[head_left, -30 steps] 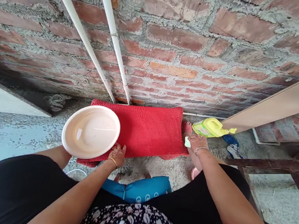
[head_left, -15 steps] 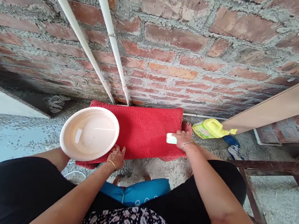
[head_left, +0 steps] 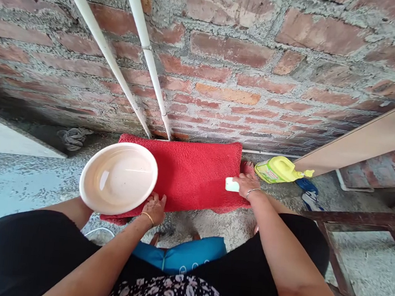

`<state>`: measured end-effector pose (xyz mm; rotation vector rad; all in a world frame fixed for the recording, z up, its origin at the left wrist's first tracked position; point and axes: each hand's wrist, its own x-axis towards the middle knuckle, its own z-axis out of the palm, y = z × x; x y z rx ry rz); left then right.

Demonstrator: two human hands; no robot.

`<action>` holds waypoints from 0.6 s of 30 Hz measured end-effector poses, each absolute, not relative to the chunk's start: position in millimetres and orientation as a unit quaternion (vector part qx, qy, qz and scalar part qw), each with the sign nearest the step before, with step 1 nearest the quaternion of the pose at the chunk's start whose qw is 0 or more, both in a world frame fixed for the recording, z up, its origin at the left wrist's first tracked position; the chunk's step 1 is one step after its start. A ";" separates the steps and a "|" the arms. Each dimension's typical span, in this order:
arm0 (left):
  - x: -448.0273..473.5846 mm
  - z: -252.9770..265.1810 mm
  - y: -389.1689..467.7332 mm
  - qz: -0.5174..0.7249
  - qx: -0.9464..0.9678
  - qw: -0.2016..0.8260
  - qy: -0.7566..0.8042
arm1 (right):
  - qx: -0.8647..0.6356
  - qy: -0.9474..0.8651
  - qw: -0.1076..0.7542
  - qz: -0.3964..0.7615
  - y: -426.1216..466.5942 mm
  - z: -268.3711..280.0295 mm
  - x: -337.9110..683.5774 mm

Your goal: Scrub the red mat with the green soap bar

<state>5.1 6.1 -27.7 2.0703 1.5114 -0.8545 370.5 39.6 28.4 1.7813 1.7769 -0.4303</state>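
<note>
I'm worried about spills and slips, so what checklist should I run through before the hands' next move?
1. Pale block gripped by the right hand: ok.
2. Left hand on the red cloth: ok, touching its near edge.
3. Cloth's middle spread smooth: ok, no large folds visible.
4. Basin fully over the cloth: not ok, its left side appears to jut past the edge.
5. Yellow bottle sealed: cannot tell, its spout is too small to judge.

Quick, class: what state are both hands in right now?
Left hand: at the red cloth's near edge; whether it grips cannot be told.
Right hand: closed on a pale green object.
</note>
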 end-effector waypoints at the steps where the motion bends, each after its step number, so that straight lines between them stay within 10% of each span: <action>1: 4.9 -28.7 6.0 -0.308 0.747 0.217 0.547 | 0.695 0.633 0.308 -0.149 39.4 31.9 384.1; 12: 4.7 -27.2 4.6 -0.307 0.748 0.214 0.548 | 0.579 0.775 0.160 -0.197 62.1 23.4 255.4; 18: 7.7 -22.8 6.6 -0.312 0.749 0.218 0.543 | 0.626 0.723 0.217 -0.197 67.4 20.3 323.8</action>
